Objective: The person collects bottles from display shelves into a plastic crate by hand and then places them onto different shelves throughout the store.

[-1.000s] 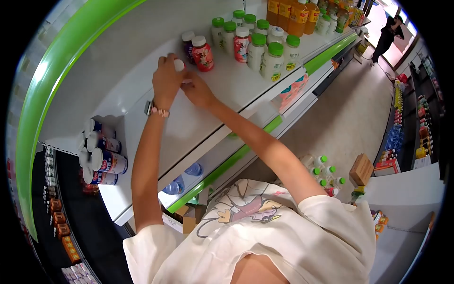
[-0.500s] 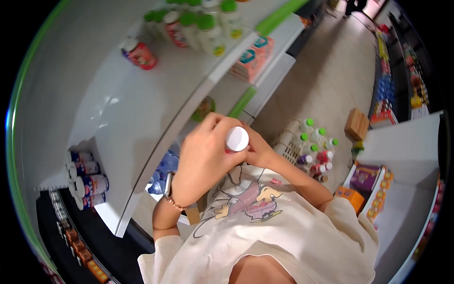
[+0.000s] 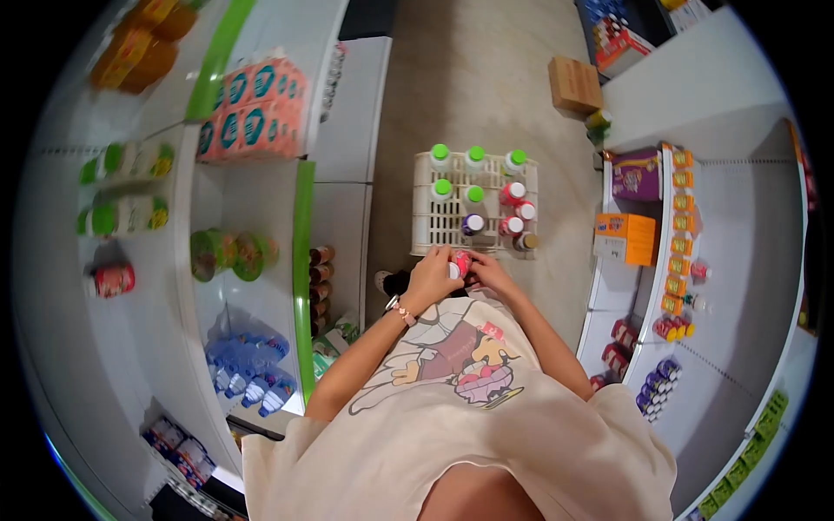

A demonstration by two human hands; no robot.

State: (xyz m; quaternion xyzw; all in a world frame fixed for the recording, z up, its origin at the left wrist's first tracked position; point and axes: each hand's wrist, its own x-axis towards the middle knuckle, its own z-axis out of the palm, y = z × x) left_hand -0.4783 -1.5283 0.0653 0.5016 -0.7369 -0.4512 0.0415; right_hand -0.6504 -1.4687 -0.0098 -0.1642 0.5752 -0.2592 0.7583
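Pale floor (image 3: 469,78) of a shop aisle, flanked by white shelving. On the left shelving (image 3: 343,217), pink patterned packs (image 3: 256,108), green-lidded tubs (image 3: 230,254) and a cluster of blue-tinted bottles (image 3: 252,365) are seen. On the right, a purple package (image 3: 637,175) and an orange box (image 3: 627,239) are shelved. A cardboard box (image 3: 575,84) is set on the floor, farther up the aisle.

A cream plastic crate (image 3: 447,217) is placed on the floor, ahead of the person. In it, five green-capped bottles (image 3: 474,159) are stood in two rows; three red bottles (image 3: 512,193) with white caps, one purple bottle (image 3: 473,225) and a brownish bottle (image 3: 526,242) are grouped toward the near and right part.

A small pinkish-red bottle (image 3: 462,259), white-capped, is held between both hands, near the crate's near edge and in front of the printed shirt (image 3: 469,408). By the left hand (image 3: 430,280) it is gripped, fingers curled narrowly about it. By the right hand (image 3: 493,274) its other side is met; that hand's fingers are bent, their exact spread partly hidden.
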